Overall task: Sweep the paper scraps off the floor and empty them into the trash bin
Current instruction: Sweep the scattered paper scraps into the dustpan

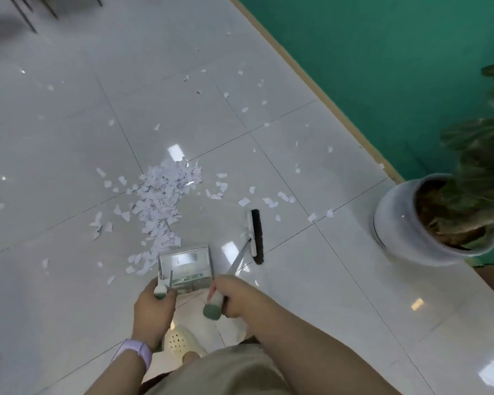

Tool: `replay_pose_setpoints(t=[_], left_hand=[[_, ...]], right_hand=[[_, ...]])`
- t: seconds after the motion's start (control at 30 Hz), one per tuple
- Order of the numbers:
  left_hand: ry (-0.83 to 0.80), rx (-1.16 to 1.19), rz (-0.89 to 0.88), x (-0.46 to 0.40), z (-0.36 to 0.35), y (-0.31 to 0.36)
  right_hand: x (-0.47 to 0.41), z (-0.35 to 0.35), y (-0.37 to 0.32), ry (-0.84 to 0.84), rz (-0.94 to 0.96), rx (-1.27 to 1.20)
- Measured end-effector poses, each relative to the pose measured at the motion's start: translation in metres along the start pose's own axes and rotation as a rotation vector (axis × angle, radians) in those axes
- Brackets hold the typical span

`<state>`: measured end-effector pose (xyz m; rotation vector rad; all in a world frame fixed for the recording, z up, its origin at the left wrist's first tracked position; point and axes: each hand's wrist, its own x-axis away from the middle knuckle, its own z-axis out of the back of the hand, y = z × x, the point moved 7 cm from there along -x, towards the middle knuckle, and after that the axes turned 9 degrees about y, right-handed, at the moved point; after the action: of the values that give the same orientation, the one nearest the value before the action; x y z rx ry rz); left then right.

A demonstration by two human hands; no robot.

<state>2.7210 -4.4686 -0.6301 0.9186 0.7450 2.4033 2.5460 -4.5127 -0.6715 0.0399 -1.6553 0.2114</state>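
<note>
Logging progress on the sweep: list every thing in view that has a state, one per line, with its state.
White paper scraps: on the floor, heaped in a loose pile, strays scattered around.
Shiny metal dustpan: on the tiles, nearly empty.
Black-bristled broom: head right of the pile, clear of it.
Left hand: grips the dustpan handle.
Right hand: grips the broom's green handle end.
White pot with plant: upright.

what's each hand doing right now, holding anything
Left hand: grips the dustpan handle.
Right hand: grips the broom handle.
</note>
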Motion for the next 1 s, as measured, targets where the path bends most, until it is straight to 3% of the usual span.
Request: replay_pose_setpoints(t=[0.17,0.27,0.4,0.53,0.8,1.0], left_hand=[[0.098,0.044,0.044,0.009,-0.008,0.014],[0.138,0.073,0.038,0.004,-0.022,0.026],[0.135,0.073,-0.004,-0.002,-0.048,0.05],[0.065,0.046,-0.087,0.002,-0.081,0.088],[-0.137,0.042,-0.141,-0.021,-0.167,0.14],[-0.266,-0.036,-0.186,-0.061,-0.2,0.174]], right_hand=[[-0.001,0.036,-0.08,-0.06,0.118,0.017],[-0.004,0.084,-0.104,-0.14,0.092,-0.218],[0.023,0.138,-0.095,-0.254,0.061,-0.372],[0.048,0.193,-0.058,-0.246,-0.052,-0.549],[0.055,0.266,-0.051,0.208,0.041,-0.553],[0.066,0.299,-0.043,0.42,-0.001,-0.645]])
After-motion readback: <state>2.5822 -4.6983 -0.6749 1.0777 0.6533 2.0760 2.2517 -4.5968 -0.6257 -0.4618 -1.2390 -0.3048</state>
